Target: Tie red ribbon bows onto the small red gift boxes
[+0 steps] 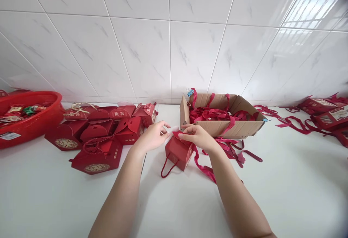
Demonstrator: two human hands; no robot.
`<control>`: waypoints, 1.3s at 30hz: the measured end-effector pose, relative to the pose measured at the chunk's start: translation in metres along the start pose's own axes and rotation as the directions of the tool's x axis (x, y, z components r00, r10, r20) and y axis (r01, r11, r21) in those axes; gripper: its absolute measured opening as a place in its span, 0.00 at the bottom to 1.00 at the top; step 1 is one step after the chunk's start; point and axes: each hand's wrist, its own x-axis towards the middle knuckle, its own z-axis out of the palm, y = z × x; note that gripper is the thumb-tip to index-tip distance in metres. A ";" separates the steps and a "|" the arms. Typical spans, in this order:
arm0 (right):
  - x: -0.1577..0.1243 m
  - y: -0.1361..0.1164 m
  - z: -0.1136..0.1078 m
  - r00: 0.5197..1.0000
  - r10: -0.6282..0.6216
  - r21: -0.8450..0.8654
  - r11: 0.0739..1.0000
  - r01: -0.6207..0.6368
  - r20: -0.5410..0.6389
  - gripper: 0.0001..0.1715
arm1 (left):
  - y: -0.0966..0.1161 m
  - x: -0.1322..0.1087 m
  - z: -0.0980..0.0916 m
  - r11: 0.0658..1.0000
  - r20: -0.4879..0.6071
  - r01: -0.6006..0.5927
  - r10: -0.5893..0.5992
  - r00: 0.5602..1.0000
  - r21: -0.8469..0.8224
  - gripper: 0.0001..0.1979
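A small red gift box (177,150) with a red cord handle (166,174) stands on the white table between my hands. My right hand (198,136) has its thumb and fingers closed on the red top flap of that box. At the box's left upper edge is my left hand (152,136), its fingers curved and apart, with the thumb side touching a pale, translucent flap (169,136). A dark pink ribbon (202,165) trails from the box's right side over the table.
A cardboard box (241,128) of pink ribbons sits behind, with a blue binder clip (189,92) on it. Loose ribbon pieces (231,149) lie in front. Several closed red boxes (100,154) crowd the left, beside a red basin (40,122) of wrapped sweets. More red boxes (330,116) lie far right.
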 end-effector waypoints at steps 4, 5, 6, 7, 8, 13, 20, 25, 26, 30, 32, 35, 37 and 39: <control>0.001 0.001 0.005 0.999 0.036 0.046 0.998 -0.035 -0.004 0.18 | 0.002 -0.003 -0.001 1.000 0.032 -0.002 0.002 0.999 -0.005 0.18; 0.001 0.000 0.005 0.999 0.043 0.051 0.998 -0.042 -0.010 0.18 | 0.002 -0.004 -0.002 1.000 0.038 -0.004 0.005 0.999 -0.007 0.18; 0.001 -0.001 0.005 0.999 0.050 0.049 0.998 -0.049 -0.015 0.18 | 0.003 -0.004 -0.002 1.000 0.041 -0.006 0.006 0.999 -0.007 0.18; 0.000 -0.002 0.005 0.998 0.057 0.043 0.998 -0.056 -0.018 0.18 | 0.003 -0.005 -0.002 1.000 0.042 -0.005 0.006 0.999 -0.008 0.19; 0.000 -0.002 0.005 0.998 0.063 0.038 0.997 -0.062 -0.017 0.19 | 0.003 -0.005 -0.002 1.000 0.040 -0.004 0.004 0.999 -0.009 0.19; -0.001 -0.001 0.005 0.999 0.051 0.060 0.997 -0.051 0.004 0.18 | 0.001 -0.004 -0.002 1.000 0.036 -0.001 0.002 0.999 -0.008 0.20; 0.003 0.007 0.008 0.999 0.028 -0.021 0.999 -0.029 -0.024 0.17 | 0.001 -0.005 -0.003 1.000 0.037 -0.018 0.018 0.999 -0.002 0.18; 0.003 0.008 0.007 0.999 0.050 -0.037 0.998 -0.050 -0.009 0.18 | 0.000 -0.005 -0.003 1.000 0.022 -0.019 0.019 1.000 -0.011 0.19; 0.004 0.008 0.007 0.999 0.046 -0.036 0.998 -0.047 -0.018 0.19 | 0.000 -0.005 -0.003 1.000 0.024 -0.022 0.022 0.999 -0.014 0.19; 0.005 0.010 0.009 0.999 0.021 -0.042 0.999 -0.023 -0.045 0.22 | 0.001 -0.005 -0.002 0.999 0.031 -0.025 0.026 0.999 -0.021 0.20; 0.005 0.010 0.010 0.999 0.013 -0.045 0.999 -0.014 -0.042 0.22 | 0.002 -0.005 -0.002 1.000 0.032 -0.025 0.026 0.999 -0.017 0.20; 0.006 0.011 0.011 0.999 0.009 -0.049 0.999 -0.011 -0.034 0.21 | 0.003 -0.007 -0.002 0.999 0.043 -0.032 0.032 0.999 0.002 0.19; 0.006 0.011 0.011 1.000 0.014 -0.057 0.998 -0.016 -0.028 0.20 | 0.003 -0.008 -0.001 0.999 0.065 -0.048 0.047 0.997 0.012 0.19; 0.006 0.011 0.011 0.999 0.019 -0.064 0.998 -0.021 -0.028 0.19 | 0.003 -0.010 0.000 0.998 0.091 -0.058 0.056 0.994 0.013 0.18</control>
